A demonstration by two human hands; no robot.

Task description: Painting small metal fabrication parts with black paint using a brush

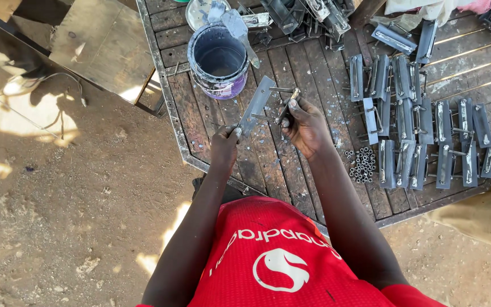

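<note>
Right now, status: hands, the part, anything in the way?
Left hand grips metal bracket by its lower end. Right hand pinches a small tool against it. Paint can sits just beyond; nuts to the right, apart.

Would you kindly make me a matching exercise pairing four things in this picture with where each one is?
Things:
1. metal strip
2. paint bucket
3. pile of small nuts
4. grey brackets in rows

Places:
A. far right of the wooden table
B. on the table by the right forearm
C. held in the left hand
D. beyond the hands, near the table's left edge

Pairs: 1-C, 2-D, 3-B, 4-A
</note>
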